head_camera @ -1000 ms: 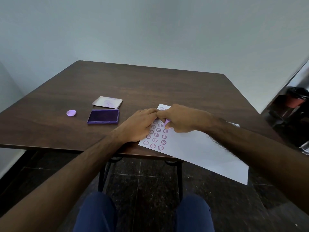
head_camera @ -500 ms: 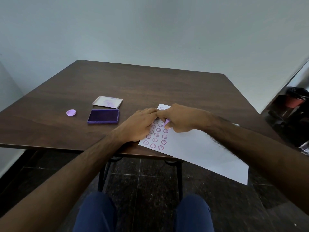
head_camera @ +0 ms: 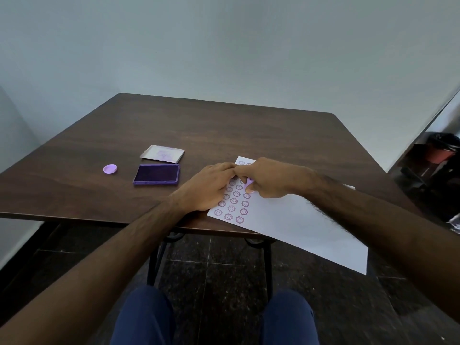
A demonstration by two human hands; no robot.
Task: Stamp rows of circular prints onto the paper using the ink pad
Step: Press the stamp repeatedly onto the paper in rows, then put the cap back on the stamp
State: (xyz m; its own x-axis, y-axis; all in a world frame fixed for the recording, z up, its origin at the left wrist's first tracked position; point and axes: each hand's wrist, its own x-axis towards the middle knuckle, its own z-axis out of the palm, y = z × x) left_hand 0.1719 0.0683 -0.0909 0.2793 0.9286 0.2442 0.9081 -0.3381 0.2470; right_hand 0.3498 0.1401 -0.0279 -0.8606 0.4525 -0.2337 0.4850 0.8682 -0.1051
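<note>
With our left hand point(head_camera: 207, 186) spread flat on the paper point(head_camera: 286, 220) beside the printed rows, our right hand point(head_camera: 270, 178) pinched the lilac stamp point(head_camera: 249, 182) down onto the sheet; steady vertical pressure without rocking seemed advisable for a clean print.

A plain pale grey-blue wall point(head_camera: 224, 46) fills the upper half of the frame in front of me, evenly and softly lit. Below it, across the middle of the frame, stands a dark brown wood-grain table point(head_camera: 199, 130) on black metal legs point(head_camera: 155, 260). Along the bottom lies a dark speckled tiled floor point(head_camera: 219, 282), and at the right edge sits a cluster of dark objects point(head_camera: 438, 158) I cannot identify.
</note>
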